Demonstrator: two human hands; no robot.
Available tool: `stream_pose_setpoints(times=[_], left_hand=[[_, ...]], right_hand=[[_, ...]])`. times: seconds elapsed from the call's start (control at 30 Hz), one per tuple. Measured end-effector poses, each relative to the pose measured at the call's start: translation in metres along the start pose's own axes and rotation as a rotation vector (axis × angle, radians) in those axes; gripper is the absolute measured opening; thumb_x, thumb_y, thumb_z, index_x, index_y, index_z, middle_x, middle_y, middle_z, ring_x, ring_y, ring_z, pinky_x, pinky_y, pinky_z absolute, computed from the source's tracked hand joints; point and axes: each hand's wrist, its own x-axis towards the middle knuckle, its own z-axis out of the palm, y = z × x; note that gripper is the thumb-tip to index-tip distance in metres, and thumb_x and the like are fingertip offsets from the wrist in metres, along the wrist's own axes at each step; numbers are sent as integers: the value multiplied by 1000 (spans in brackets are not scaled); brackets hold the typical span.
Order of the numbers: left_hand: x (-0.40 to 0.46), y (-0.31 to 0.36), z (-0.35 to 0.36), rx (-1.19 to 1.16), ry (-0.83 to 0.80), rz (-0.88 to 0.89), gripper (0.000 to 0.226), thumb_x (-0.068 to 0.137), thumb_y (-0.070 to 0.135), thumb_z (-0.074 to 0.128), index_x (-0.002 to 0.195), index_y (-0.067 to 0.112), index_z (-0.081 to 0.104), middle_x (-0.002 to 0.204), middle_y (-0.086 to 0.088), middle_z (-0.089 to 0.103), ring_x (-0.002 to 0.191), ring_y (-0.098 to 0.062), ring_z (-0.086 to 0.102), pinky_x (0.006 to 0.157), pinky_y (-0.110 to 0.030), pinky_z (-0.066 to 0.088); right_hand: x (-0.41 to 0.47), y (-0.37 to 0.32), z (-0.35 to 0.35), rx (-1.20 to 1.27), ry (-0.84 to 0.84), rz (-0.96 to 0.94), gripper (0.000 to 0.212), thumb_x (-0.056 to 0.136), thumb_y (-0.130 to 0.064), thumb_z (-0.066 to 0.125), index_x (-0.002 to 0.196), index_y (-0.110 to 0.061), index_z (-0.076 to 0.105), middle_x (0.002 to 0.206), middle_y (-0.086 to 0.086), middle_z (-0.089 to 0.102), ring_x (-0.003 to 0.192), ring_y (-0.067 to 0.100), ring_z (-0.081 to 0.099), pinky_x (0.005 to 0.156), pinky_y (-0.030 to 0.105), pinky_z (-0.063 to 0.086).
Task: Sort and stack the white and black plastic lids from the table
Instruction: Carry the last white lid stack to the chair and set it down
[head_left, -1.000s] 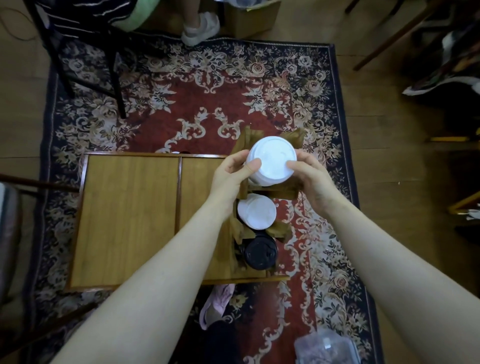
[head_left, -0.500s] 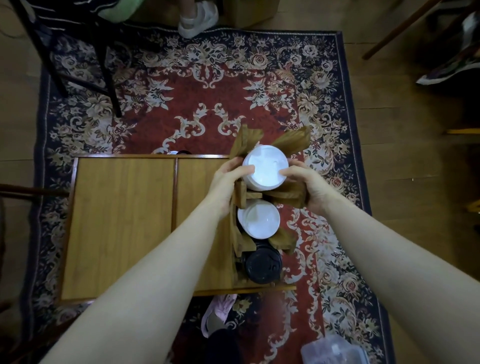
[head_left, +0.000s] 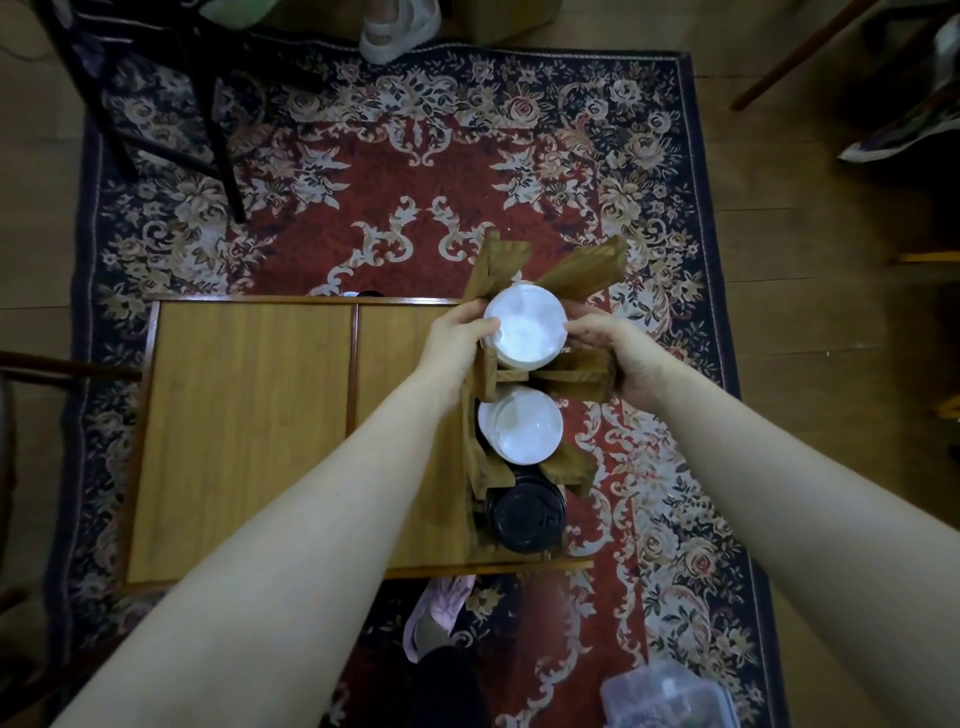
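From the head view, I have both hands on the far stack of white lids (head_left: 524, 326): left hand (head_left: 457, 340) curled against its left side, right hand (head_left: 605, 345) wrapped round its right side, so the stack is pinched between the two. It sits in the farthest bay of the wooden rack (head_left: 569, 371), whose slats rise around it. Behind that bay comes a second stack of white lids (head_left: 521, 425) in the middle bay, and a stack of black lids (head_left: 525, 517) in the nearest one.

My worry here is the stack itself. It is only loose lids squeezed from two sides, so I judge an uneven squeeze could shear it and fan lids out sideways. The slats stand tight around it too; catching a rim on one as I lower could tip the top lids off.

Now edges. The rack stands at the right end of the table (head_left: 249, 431), and its right side looks to overhang the table edge, above the rug (head_left: 332, 171). Anything slipping right goes to the floor, and a hard push from my left could shove the rack that way. To the left the tabletop offers broad room for working. My forearms cross over the two nearer stacks, so pulling back low risks knocking them.
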Motion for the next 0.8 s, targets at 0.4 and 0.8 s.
stream_pose_setpoints(times=[0.4,0.8], left_hand=[[-30,10,-10,80,-2,113,50,99,15,59,147,11,47,150,-5,49,137,-17,44,102,-24,34],[-120,-12,-137,267,189,403,44,98,9,59,140,21,53,130,10,50,126,-8,47,106,-24,36]], right_hand=[[-36,-1,13,-368,111,-246,47,95,-17,59,141,-17,50,136,-3,53,126,15,49,101,29,40],[-125,-6,96,-480,193,-536,40,96,-13,60,134,-25,57,132,-12,56,122,3,50,93,15,43]])
